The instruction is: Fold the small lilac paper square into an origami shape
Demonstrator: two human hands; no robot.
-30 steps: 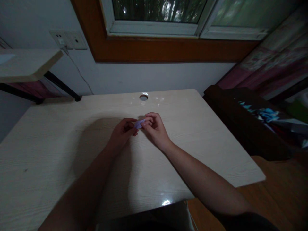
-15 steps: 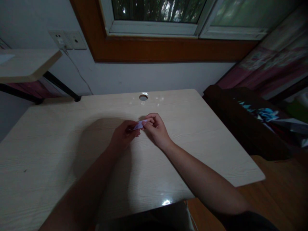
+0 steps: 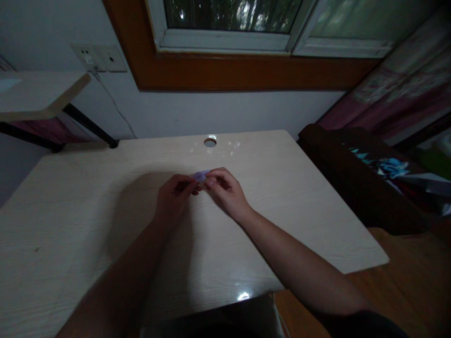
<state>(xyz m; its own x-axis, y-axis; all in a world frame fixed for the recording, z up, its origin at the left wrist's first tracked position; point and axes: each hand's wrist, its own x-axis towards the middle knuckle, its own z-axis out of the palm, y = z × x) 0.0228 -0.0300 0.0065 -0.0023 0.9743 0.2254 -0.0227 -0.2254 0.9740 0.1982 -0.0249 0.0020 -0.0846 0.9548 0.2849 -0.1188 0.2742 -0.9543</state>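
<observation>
A small piece of pale purple paper [image 3: 200, 176] is pinched between my two hands, above the far middle of the desk. My left hand [image 3: 173, 196] grips its left end between thumb and fingers. On the other side, my right hand [image 3: 227, 191] has thumb and forefinger closed on the right end. The fingertips cover much of the paper, and I cannot tell how it is folded.
The pale wooden desk [image 3: 289, 202] has a round cable hole [image 3: 210, 142] near its back edge. At the left a raised shelf [image 3: 38, 96] stands on black legs. Beyond the desk's right edge is a dark wooden piece of furniture [image 3: 345, 178] with blue items on it.
My left hand has shifted slightly left. The paper has tipped and moved a little up and left in the view, and the right-hand fingers have changed their hold.
</observation>
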